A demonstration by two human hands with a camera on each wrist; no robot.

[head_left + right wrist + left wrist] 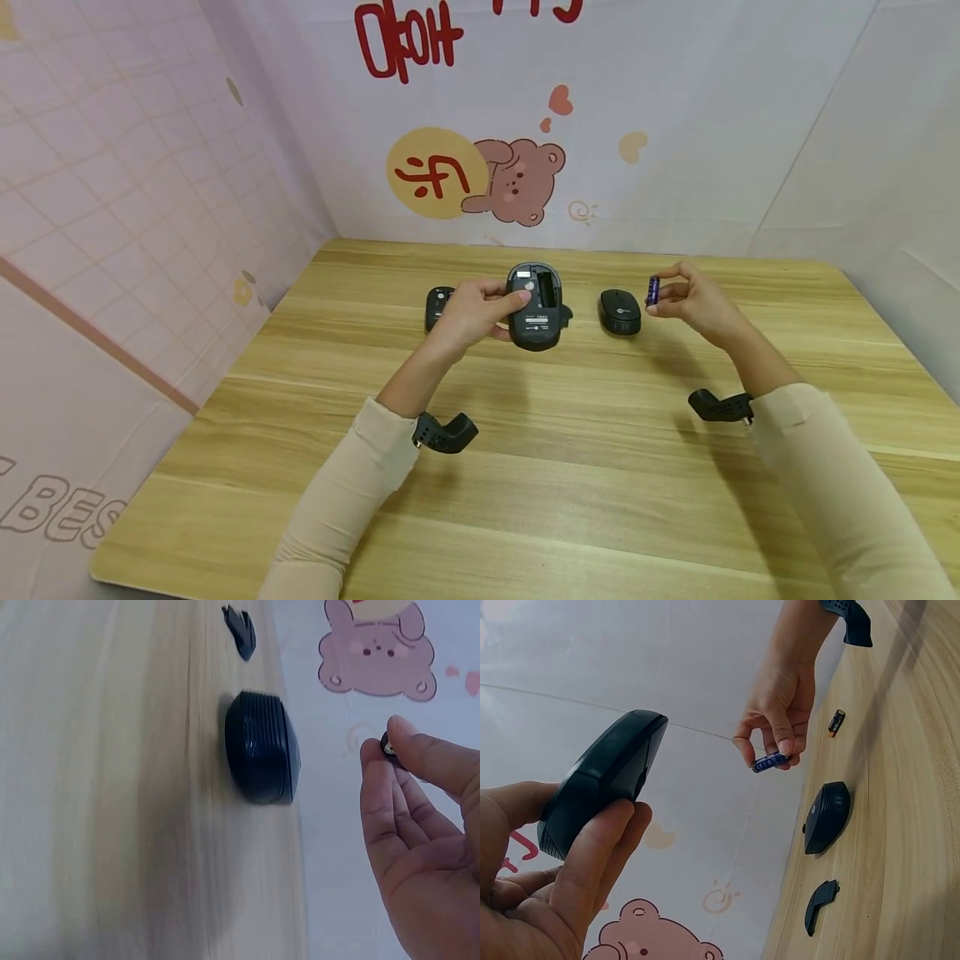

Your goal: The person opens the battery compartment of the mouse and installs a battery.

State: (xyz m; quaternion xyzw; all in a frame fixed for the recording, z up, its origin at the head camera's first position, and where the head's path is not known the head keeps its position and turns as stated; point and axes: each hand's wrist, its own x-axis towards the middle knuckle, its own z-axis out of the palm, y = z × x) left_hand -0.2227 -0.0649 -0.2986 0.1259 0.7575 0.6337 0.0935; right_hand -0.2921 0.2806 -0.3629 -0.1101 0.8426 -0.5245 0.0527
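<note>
My left hand (474,315) holds a dark computer mouse (535,325) up above the table, its underside facing the head camera. The battery slot in that underside is uncovered and looks hollow. Between thumb and fingertips, my right hand (697,302) pinches a small purple-blue battery (652,291), also seen in the left wrist view as a blue battery (770,762). A gap separates the battery from the held mouse. The loose battery cover (821,907) lies on the table; in the head view it is partly hidden behind the held mouse.
A second dark mouse (619,313) sits upright between the hands. Another mouse (437,309) lies underside up behind my left hand, partly covered. One black-and-orange battery (836,723) rests on the wooden table (570,500). A printed white cloth (690,167) hangs behind.
</note>
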